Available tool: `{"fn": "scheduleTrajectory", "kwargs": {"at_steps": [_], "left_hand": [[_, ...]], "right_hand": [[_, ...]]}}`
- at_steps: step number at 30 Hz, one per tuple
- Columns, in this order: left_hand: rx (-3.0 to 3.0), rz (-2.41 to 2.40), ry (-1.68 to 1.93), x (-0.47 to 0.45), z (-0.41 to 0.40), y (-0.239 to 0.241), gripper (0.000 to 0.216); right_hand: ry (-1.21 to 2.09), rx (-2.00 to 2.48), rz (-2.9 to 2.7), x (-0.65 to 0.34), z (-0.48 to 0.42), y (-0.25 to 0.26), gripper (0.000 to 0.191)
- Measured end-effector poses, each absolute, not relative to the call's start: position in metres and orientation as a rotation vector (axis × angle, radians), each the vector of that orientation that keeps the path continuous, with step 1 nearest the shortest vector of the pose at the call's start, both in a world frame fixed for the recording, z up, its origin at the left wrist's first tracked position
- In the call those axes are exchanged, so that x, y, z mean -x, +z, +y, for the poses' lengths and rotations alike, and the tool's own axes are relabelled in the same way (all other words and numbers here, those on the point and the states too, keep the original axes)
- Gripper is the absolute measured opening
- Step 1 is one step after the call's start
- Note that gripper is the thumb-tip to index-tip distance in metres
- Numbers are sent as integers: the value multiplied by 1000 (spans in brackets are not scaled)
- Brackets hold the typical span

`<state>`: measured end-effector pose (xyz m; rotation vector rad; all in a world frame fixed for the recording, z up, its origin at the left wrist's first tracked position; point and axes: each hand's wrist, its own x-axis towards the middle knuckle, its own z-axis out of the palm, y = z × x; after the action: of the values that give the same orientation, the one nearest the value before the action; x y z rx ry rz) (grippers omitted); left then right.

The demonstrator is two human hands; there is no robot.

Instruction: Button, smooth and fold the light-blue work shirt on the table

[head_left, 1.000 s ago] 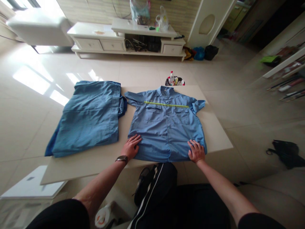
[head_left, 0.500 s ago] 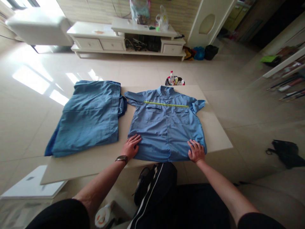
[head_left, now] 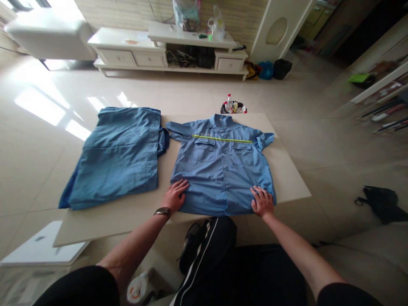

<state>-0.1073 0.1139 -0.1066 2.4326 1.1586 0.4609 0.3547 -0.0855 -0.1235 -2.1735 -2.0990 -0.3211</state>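
A blue short-sleeved shirt (head_left: 208, 170) lies spread face up, its collar away from me and its hem near the front edge of the pale table (head_left: 288, 174). It has two chest pockets and a yellow-green stripe across the chest. My left hand (head_left: 175, 195), with a watch on the wrist, rests on the lower left side of the shirt, fingers stretched out. On the lower right side lies my right hand (head_left: 263, 201), fingers spread on the cloth. Left of the shirt is a pile of folded blue clothing (head_left: 119, 159).
Behind the table stands a bin (head_left: 234, 107) with a bottle in it. A white TV cabinet (head_left: 149, 59) runs along the wall. A white box-like thing (head_left: 41, 244) is at the lower left, and a black bag (head_left: 381, 202) lies on the floor at right.
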Motion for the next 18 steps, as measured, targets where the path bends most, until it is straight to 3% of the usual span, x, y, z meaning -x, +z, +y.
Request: {"fn": "scheduleTrajectory", "kwargs": {"at_steps": [18], "left_hand": [[-2417,1165,458,107,114,-107,56]], "right_hand": [[-309,2186,-2098,-354,-86,-122,63]]}}
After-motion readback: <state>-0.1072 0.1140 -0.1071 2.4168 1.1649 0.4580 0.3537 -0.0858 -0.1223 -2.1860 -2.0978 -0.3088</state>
